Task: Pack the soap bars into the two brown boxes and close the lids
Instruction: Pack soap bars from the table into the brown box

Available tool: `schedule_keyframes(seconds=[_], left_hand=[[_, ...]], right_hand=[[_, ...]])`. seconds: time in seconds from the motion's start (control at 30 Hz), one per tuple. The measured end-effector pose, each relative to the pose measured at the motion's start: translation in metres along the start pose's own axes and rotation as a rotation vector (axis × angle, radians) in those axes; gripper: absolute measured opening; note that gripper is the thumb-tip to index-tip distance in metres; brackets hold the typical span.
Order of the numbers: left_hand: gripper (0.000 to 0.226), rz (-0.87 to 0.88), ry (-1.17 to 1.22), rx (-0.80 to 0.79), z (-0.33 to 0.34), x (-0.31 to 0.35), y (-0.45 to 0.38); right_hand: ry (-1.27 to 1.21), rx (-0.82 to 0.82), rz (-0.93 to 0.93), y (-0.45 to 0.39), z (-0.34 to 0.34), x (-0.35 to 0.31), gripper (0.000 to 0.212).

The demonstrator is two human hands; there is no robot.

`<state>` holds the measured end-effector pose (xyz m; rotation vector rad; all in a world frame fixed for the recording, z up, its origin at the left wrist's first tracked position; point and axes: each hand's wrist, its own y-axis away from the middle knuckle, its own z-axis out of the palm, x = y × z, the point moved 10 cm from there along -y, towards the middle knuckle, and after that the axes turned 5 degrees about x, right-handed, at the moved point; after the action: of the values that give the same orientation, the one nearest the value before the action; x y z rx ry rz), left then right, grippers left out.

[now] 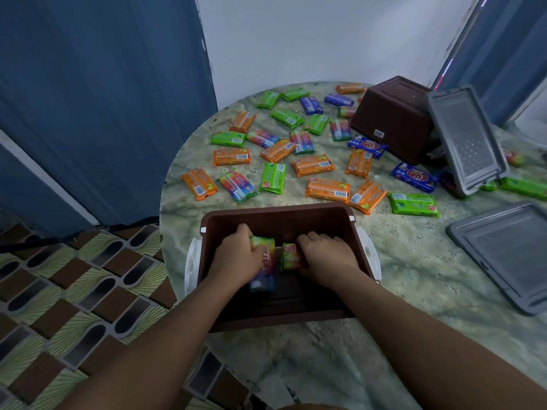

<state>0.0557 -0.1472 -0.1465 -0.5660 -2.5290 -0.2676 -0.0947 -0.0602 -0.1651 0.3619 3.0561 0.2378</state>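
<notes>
An open brown box (278, 213) with white side handles stands at the near edge of the round table. Both my hands are inside it. My left hand (236, 255) grips a rainbow-wrapped soap bar (263, 266), blurred. My right hand (328, 255) holds a green-orange soap bar (290, 255) beside it. Several soap bars in orange, green, blue and rainbow wrappers, such as an orange soap bar (327, 189), lie scattered beyond the box. A second brown box (393, 119) lies upside down at the far right.
A grey lid (467, 137) leans against the upturned box. Another grey lid (509, 253) lies flat at the right edge. The marble-pattern table (414, 276) ends close to the left of the box, with patterned floor tiles (74, 291) and blue curtains beyond.
</notes>
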Motion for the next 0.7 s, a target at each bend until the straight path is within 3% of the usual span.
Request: schedule_keyframes(seconds=[0.1, 0.27, 0.43, 0.5, 0.6, 0.7], left_hand=[[0.024, -0.072, -0.019, -0.063, 0.000, -0.007, 0.002], [0.031, 0.058, -0.411, -0.222, 0.015, 0.000, 0.013], [0.068, 0.482, -0.562, -0.337, 0.037, 0.023, 0.025], [0.071, 0.565, -0.592, -0.358, 0.042, 0.030, 0.030], [0.060, 0.524, -0.668, -0.333, 0.041, 0.029, 0.029], [0.067, 0.372, -0.695, -0.320, 0.035, 0.012, 0.025]], right_hand=[[-0.003, -0.003, 0.006, -0.001, 0.000, 0.001, 0.059], [-0.006, -0.005, 0.003, -0.001, 0.000, 0.001, 0.055], [-0.002, 0.006, -0.004, -0.001, -0.001, 0.001, 0.055], [0.003, -0.002, -0.003, -0.001, -0.001, 0.001, 0.055], [0.004, -0.015, 0.003, -0.001, 0.001, 0.001, 0.057], [0.006, -0.024, 0.009, -0.001, 0.001, 0.002, 0.058]])
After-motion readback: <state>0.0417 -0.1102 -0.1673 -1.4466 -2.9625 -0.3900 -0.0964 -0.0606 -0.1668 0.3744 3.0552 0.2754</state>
